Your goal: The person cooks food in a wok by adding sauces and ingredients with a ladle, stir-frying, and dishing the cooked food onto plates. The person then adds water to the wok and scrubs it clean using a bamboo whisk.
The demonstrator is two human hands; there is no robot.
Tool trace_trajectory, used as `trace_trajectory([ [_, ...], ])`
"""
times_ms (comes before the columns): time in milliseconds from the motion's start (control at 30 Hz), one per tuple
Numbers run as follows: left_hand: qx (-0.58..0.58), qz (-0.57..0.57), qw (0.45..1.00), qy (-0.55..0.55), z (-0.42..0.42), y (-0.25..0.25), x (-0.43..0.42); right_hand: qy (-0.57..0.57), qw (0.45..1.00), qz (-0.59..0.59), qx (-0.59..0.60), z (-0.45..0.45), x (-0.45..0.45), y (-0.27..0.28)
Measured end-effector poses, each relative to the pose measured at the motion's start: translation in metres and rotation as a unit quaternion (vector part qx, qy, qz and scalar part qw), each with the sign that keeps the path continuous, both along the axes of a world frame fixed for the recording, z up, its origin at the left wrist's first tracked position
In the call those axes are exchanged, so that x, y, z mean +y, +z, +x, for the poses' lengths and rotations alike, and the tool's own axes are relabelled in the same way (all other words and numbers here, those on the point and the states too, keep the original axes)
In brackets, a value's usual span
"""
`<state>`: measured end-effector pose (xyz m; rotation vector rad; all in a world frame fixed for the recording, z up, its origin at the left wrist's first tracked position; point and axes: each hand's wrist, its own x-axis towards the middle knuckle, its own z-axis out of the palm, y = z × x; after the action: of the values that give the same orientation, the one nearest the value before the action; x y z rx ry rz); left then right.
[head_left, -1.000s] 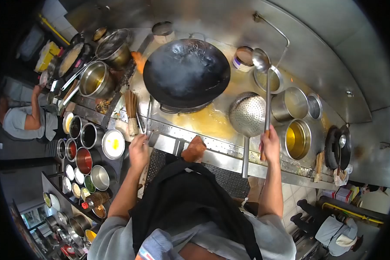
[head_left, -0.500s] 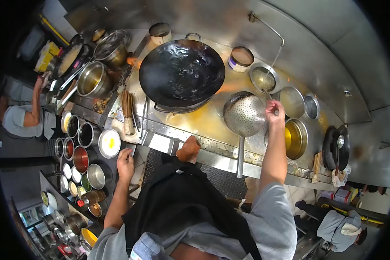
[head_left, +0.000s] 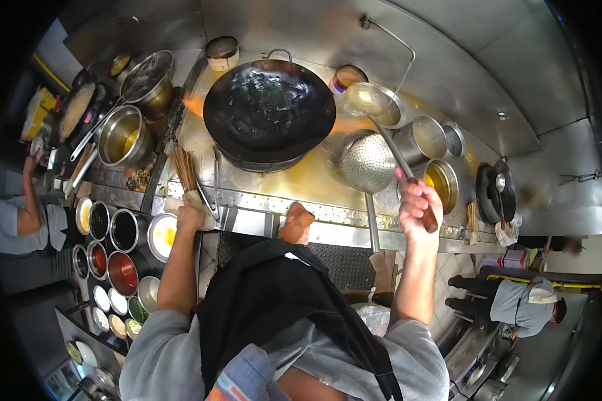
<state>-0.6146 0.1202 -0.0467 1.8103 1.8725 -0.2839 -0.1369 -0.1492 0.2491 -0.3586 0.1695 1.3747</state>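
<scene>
My right hand [head_left: 421, 210] is closed round the handle of a ladle [head_left: 396, 150]. Its bowl is raised over the counter, in front of a metal pot [head_left: 396, 113] under the tap. Below it lies a perforated strainer [head_left: 368, 164] with its handle towards me. My left hand [head_left: 191, 215] has its fingers wrapped round the lower end of a bamboo brush [head_left: 184, 170], whose bristles point away from me. A large black wok [head_left: 267, 110], wet inside, sits on the burner between my hands.
Bowls of sauces and seasonings, among them a red sauce [head_left: 122, 273], stand at my left. A pot of yellow liquid [head_left: 443, 184] is on the right. An orange-brown cloth [head_left: 296, 222] lies on the front edge. A co-worker [head_left: 523, 307] stands behind at right, another person [head_left: 27, 220] far left.
My left hand has moved forward onto the bamboo brush. My right hand has drawn back towards me, lifting the ladle out of the pot under the tap.
</scene>
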Motion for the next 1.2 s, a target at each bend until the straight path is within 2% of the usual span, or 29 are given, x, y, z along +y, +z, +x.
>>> trace_trajectory([
  [100, -0.025, -0.072, 0.997, 0.008, -0.003, -0.026, 0.02, 0.001, 0.999, -0.031, -0.02, -0.053, -0.006, 0.009],
  [167, -0.04, -0.059, 0.997, 0.024, -0.004, -0.032, 0.018, 0.029, 0.998, -0.043, -0.024, -0.08, -0.009, 0.004],
  [300, -0.069, -0.043, 0.996, 0.039, -0.003, -0.01, 0.007, 0.085, 0.99, -0.101, -0.049, -0.117, -0.012, -0.017],
  [367, -0.093, -0.053, 0.993, 0.056, -0.006, -0.013, 0.01, 0.124, 0.968, -0.159, -0.147, -0.121, -0.01, -0.032],
  [400, -0.131, -0.087, 0.983, 0.098, 0.002, 0.027, 0.004, 0.126, 0.937, -0.219, -0.243, -0.126, -0.009, -0.034],
  [433, -0.213, -0.081, 0.964, 0.139, -0.001, 0.025, 0.004, 0.126, 0.892, -0.275, -0.336, -0.13, -0.009, -0.036],
  [500, -0.368, -0.067, 0.901, 0.219, -0.017, 0.015, 0.001, 0.099, 0.846, -0.286, -0.439, -0.122, -0.017, -0.053],
  [533, -0.443, -0.09, 0.852, 0.263, -0.032, 0.008, 0.005, 0.083, 0.819, -0.291, -0.487, -0.116, -0.024, -0.058],
  [600, -0.581, -0.136, 0.726, 0.341, -0.059, -0.005, 0.016, 0.031, 0.726, -0.359, -0.585, -0.101, -0.039, -0.056],
  [633, -0.624, -0.138, 0.685, 0.35, -0.06, 0.006, 0.012, -0.012, 0.676, -0.404, -0.616, -0.093, -0.047, -0.06],
  [700, -0.701, -0.145, 0.598, 0.361, -0.061, 0.059, 0.006, -0.109, 0.568, -0.423, -0.698, -0.038, -0.083, -0.117],
  [733, -0.704, -0.115, 0.623, 0.321, -0.053, 0.089, 0.005, -0.152, 0.56, -0.448, -0.68, -0.024, -0.087, -0.12],
  [767, -0.705, -0.086, 0.646, 0.28, -0.041, 0.122, 0.004, -0.137, 0.505, -0.52, -0.676, -0.018, -0.084, -0.11],
  [800, -0.703, -0.055, 0.667, 0.24, -0.031, 0.147, 0.006, -0.139, 0.485, -0.555, -0.661, -0.002, -0.085, -0.116],
  [833, -0.651, -0.014, 0.727, 0.216, -0.018, 0.163, 0.019, -0.141, 0.465, -0.588, -0.646, 0.016, -0.091, -0.127],
  [900, -0.465, 0.044, 0.876, 0.117, 0.018, 0.211, 0.041, -0.138, 0.457, -0.601, -0.641, 0.059, -0.112, -0.162],
  [967, -0.412, 0.234, 0.875, -0.1, 0.046, 0.195, 0.075, -0.14, 0.439, -0.613, -0.642, 0.074, -0.117, -0.176],
  [1033, -0.23, 0.181, 0.923, -0.25, 0.09, 0.245, 0.081, -0.141, 0.41, -0.63, -0.645, 0.077, -0.119, -0.188],
  [1067, -0.132, 0.147, 0.925, -0.324, 0.11, 0.262, 0.085, -0.115, 0.448, -0.625, -0.629, 0.084, -0.118, -0.196],
  [1133, -0.023, 0.084, 0.88, -0.466, 0.151, 0.249, 0.101, -0.074, 0.514, -0.629, -0.579, 0.12, -0.135, -0.214],
  [1167, 0.026, 0.05, 0.838, -0.542, 0.177, 0.233, 0.103, -0.096, 0.565, -0.578, -0.581, 0.153, -0.163, -0.259],
  [1200, 0.067, 0.082, 0.823, -0.559, 0.194, 0.208, 0.108, -0.084, 0.502, -0.589, -0.628, 0.145, -0.154, -0.242],
])
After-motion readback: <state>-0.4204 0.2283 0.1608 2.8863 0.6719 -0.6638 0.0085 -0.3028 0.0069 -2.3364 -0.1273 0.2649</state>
